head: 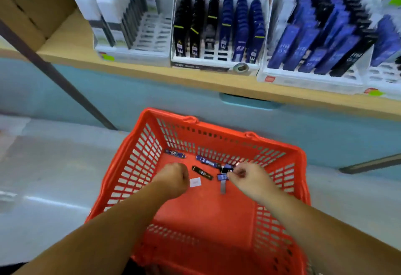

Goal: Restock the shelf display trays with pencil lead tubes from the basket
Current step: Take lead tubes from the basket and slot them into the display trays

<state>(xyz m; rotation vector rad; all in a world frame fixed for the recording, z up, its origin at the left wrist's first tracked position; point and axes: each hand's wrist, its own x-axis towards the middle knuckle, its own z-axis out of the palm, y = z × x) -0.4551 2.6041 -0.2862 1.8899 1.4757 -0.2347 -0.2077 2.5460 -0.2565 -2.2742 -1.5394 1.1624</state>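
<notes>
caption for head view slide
Right hand pinches dark pencil lead tubes in red plastic basket, left hand fisted beside, below white display trays.

Wooden shelf (69, 38) is loaded with white display trays set side by side: left tray (152, 33), middle tray (188, 60), right tray (303, 81), fourth tray (384, 78) cut off at frame edge. Red basket (138, 166) is placed on pale floor (54, 166) below.

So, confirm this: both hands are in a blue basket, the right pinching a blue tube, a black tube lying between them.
One error: the head view shows a red basket, not blue. The right hand does pinch a blue tube, and a black tube lies between it and the left hand.
</notes>
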